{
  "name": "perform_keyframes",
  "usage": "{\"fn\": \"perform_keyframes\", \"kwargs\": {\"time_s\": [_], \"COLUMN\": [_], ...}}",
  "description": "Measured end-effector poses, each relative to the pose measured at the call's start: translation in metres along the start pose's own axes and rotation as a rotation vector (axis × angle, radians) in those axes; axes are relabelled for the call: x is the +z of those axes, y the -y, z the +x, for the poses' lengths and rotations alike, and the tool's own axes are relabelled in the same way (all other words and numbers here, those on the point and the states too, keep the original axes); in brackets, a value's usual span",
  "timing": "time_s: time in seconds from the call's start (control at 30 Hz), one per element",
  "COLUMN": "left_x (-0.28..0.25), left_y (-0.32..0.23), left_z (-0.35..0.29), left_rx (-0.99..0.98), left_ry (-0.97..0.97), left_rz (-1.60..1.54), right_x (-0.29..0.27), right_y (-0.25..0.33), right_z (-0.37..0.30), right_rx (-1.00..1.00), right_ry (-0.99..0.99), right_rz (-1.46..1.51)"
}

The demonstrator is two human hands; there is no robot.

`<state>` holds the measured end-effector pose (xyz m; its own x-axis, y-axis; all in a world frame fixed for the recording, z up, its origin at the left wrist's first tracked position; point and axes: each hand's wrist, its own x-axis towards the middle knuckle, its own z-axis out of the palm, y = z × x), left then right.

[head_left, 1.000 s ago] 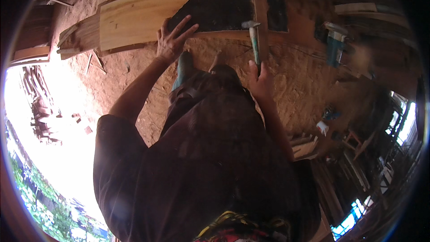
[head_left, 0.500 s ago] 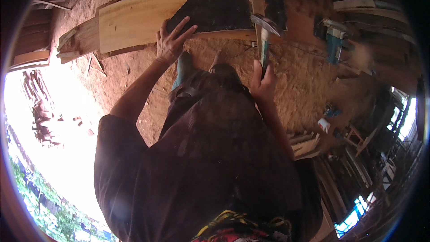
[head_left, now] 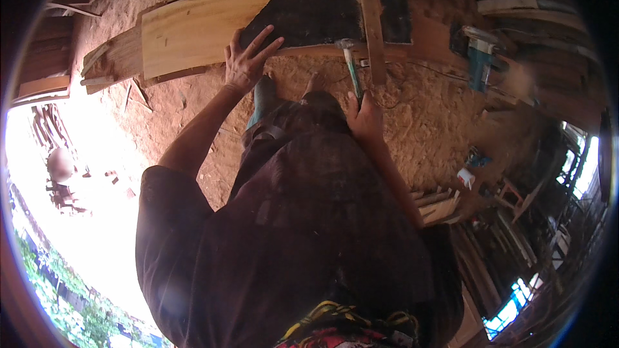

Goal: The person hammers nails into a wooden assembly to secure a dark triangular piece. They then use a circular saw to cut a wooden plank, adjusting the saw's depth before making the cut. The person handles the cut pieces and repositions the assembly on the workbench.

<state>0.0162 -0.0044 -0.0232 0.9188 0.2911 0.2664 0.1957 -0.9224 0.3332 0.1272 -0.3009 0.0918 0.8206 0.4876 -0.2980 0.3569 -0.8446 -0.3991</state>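
The left hand is spreading its fingers over the near left edge of the black sheet, just as half a second ago, while the right hand is wrapping round the handle of the hammer. The hammer is now lying farther left: its head, lately over the wooden strip, is showing at the sheet's near edge, left of that strip; whether it is touching, I cannot tell. Seemingly, the work is now centring on that edge, with the left hand steadying the sheet beside the pale board
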Motion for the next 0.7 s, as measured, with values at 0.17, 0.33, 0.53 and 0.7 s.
{"fn": "perform_keyframes", "kwargs": {"time_s": [0.17,0.33,0.53,0.7], "left_x": [0.000,0.004,0.002,0.005], "left_y": [0.002,0.005,0.006,0.008], "left_z": [-0.003,0.000,0.004,0.000], "left_rx": [0.009,0.030,0.023,0.034], "left_ry": [-0.048,-0.042,-0.045,-0.022], "left_rz": [-0.071,-0.031,-0.014,0.002], "right_x": [-0.033,0.000,-0.030,-0.026], "right_y": [0.022,-0.008,0.018,0.007], "right_z": [-0.008,0.001,0.001,0.001], "right_rx": [-0.032,0.070,-0.016,0.133], "right_ry": [-0.110,0.042,-0.058,0.006], "right_rz": [0.291,-0.039,0.153,0.051]}}
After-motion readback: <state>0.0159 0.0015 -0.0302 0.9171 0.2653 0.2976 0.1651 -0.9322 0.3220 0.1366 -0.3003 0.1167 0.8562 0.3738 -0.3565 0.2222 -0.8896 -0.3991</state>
